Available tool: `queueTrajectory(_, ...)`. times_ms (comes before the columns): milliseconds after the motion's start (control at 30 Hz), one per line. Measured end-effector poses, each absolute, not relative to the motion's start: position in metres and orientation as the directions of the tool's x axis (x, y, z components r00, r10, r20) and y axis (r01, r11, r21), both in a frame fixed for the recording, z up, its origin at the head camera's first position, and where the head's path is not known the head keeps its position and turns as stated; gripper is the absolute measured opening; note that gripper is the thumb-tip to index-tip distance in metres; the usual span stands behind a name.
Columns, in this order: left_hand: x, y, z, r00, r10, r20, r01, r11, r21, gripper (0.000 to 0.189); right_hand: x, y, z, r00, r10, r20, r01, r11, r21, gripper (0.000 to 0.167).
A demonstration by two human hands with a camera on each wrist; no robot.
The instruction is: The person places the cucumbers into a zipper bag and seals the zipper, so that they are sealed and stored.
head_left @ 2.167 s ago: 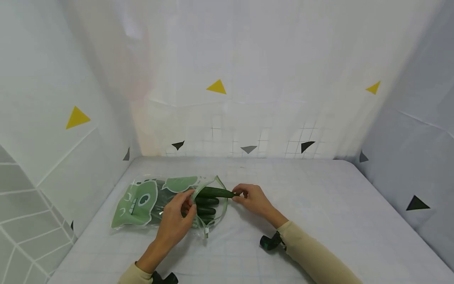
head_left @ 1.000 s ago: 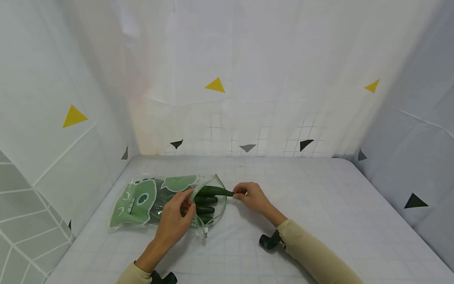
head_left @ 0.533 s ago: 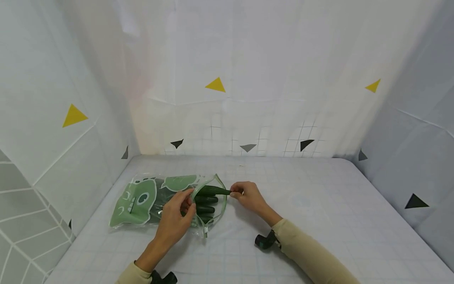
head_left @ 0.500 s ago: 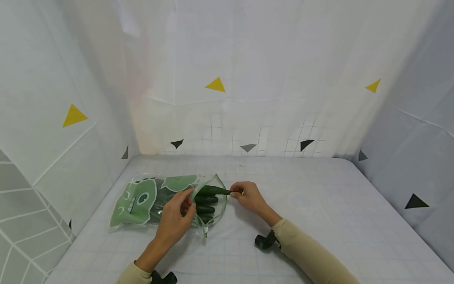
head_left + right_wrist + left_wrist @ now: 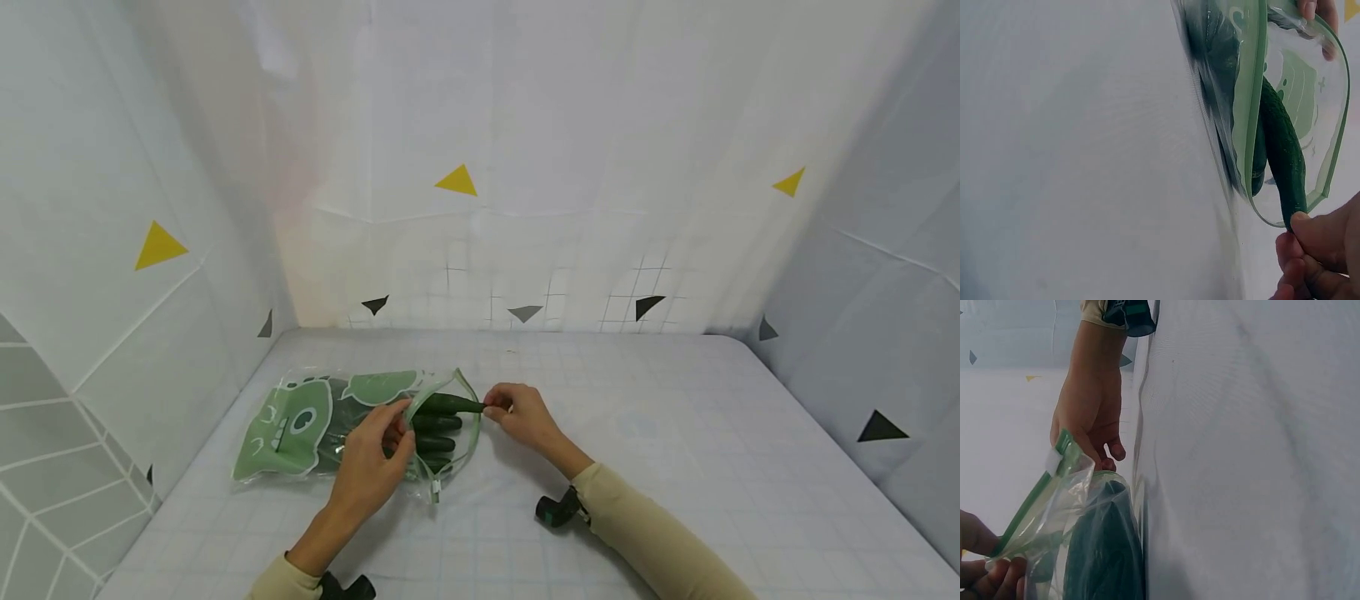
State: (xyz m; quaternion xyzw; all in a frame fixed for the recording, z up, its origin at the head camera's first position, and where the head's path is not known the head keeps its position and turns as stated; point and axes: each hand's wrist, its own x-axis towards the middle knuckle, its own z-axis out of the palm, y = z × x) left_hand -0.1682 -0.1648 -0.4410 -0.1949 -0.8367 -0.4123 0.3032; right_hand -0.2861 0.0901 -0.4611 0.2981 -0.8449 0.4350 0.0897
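Observation:
A clear zip bag (image 5: pixel 288 437) printed with a green cartoon face lies on its side, its green-edged mouth facing right. Inside rest several dark green cucumbers (image 5: pixel 433 444). My left hand (image 5: pixel 372 454) pinches the near edge of the bag's mouth and holds it apart. With thumb and fingertips, my right hand (image 5: pixel 525 414) pinches the tip of one cucumber (image 5: pixel 1284 147), whose other end lies inside the bag. In the right wrist view this cucumber slants through the mouth, above the others. The left wrist view shows the white slider (image 5: pixel 1054 462) on the green zip strip (image 5: pixel 1029 503).
A white cloth with a faint grid covers the table (image 5: pixel 637 417). White sheets (image 5: pixel 570 125) with yellow and black triangles hang behind and at both sides. A small black camera (image 5: pixel 557 510) sits on the right wrist, another (image 5: pixel 348 588) on the left.
My right hand has moved slightly left toward the bag, and the pinched cucumber has slid a little further into the mouth. The left hand and bag have stayed in place.

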Motion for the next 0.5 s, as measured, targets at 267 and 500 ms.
queueTrajectory(267, -0.1695, -0.1647, -0.4414, -0.738, 0.076, 0.67, 0.579, 0.581, 0.572, 0.04, -0.2864, 0.0929, -0.4629, -0.824, -0.462, 0.33, -0.545, 0.484, -0.685, 0.007)
queueTrajectory(500, -0.1688, -0.1648, -0.4406, -0.73, 0.077, 0.679, 0.586, 0.583, 0.563, 0.04, -0.2869, 0.0922, -0.4632, -0.817, -0.473, 0.329, -0.553, 0.482, -0.68, 0.006)
